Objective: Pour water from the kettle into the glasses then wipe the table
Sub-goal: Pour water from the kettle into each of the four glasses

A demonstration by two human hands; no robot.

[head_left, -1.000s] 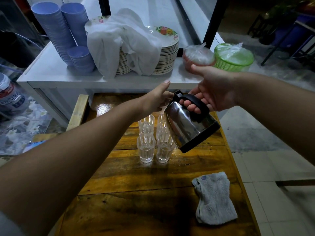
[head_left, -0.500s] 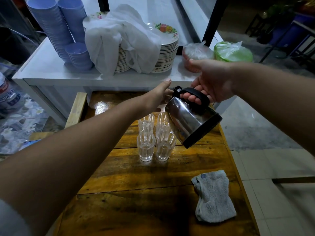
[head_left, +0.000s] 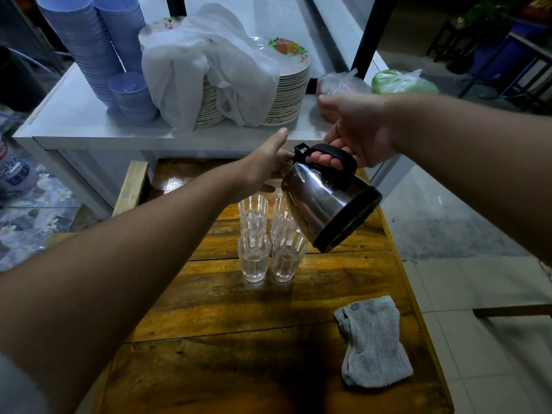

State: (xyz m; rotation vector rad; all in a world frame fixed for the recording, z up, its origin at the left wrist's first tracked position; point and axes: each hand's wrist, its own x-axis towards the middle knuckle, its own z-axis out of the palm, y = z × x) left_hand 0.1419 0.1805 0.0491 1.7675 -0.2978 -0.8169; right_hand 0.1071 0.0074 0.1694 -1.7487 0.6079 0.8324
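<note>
Your right hand (head_left: 358,130) clamps the kettle (head_left: 325,201) handle, tilting it over the far glasses (head_left: 268,234). Left hand (head_left: 263,168) rests open against its lid end. Cloth (head_left: 373,342) lies near right on the tabletop (head_left: 239,309).

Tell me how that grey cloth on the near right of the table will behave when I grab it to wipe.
The grey cloth lies crumpled and folded over itself, so it will likely hang floppy and unfold when lifted. Its fluffy pile suggests it is light and easy to pinch. On the wooden table, which looks glossy, it may slide rather than snag.
</note>
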